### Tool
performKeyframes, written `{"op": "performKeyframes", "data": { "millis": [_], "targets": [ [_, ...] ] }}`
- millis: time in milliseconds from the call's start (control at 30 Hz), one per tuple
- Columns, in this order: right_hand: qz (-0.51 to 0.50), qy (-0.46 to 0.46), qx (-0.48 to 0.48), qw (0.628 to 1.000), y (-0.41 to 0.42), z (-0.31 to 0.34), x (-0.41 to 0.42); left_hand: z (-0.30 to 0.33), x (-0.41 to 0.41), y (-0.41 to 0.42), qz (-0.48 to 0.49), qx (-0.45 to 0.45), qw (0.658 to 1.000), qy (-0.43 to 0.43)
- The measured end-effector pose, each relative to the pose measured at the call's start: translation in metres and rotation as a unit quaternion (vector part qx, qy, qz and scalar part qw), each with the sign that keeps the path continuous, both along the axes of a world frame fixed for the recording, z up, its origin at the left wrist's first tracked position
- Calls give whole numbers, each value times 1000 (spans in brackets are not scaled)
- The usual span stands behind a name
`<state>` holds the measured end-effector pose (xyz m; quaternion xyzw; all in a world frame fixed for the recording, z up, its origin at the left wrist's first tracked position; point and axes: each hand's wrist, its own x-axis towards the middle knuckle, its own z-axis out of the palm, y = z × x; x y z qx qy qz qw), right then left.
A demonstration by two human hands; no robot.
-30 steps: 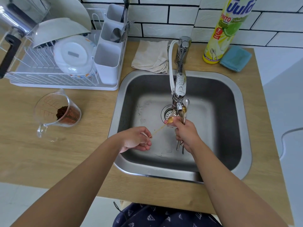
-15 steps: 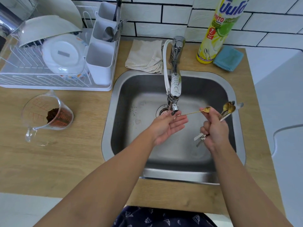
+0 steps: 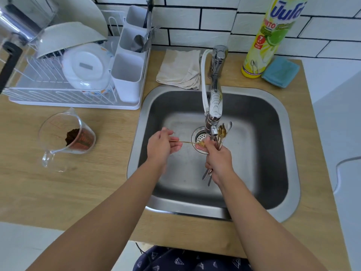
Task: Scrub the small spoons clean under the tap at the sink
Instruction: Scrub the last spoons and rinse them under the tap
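Note:
A thin gold spoon (image 3: 185, 142) lies level over the steel sink (image 3: 277, 122), its bowl under the tap spout (image 3: 213, 118). My left hand (image 3: 161, 146) pinches the end of its handle. My right hand (image 3: 217, 160) grips a bundle of several small gold and silver spoons (image 3: 223, 132), bowls up beside the spout, and its fingertips rub the single spoon's bowl above the drain (image 3: 199, 136). The bundle's handle ends stick out below my right hand.
A white dish rack (image 3: 64, 98) with bowls, a plate and a cutlery caddy (image 3: 129, 79) stands at the back left. A glass measuring cup (image 3: 66, 137) with brown grounds sits left of the sink. Behind the sink lie a beige cloth (image 3: 179, 69), a yellow detergent bottle (image 3: 269, 38) and a blue sponge (image 3: 281, 72).
My right hand has swung back left with the bundle, from the sink's right side to under the spout. My left hand moved left and now holds the gold spoon's handle end.

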<state>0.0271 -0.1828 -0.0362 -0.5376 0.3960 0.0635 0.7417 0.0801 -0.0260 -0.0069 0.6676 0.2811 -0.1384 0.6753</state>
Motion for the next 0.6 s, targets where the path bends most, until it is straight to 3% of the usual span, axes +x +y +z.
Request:
{"op": "performKeyframes", "data": {
  "millis": [167, 267, 367, 600],
  "targets": [
    [-13, -8, 147, 989, -3, -5, 8, 2, -13, 16, -133, 132, 982, 33],
    [-32, -24, 233, 972, -10, -6, 7, 9, -23, 13, -195, 17, 978, 75],
    [-37, -51, 290, 955, -14, -7, 6, 16, -31, 4, -188, -118, 970, 104],
    [-17, -78, 219, 972, -18, -6, 2, 12, -38, -6, -199, -127, 965, 116]
  ]
}}
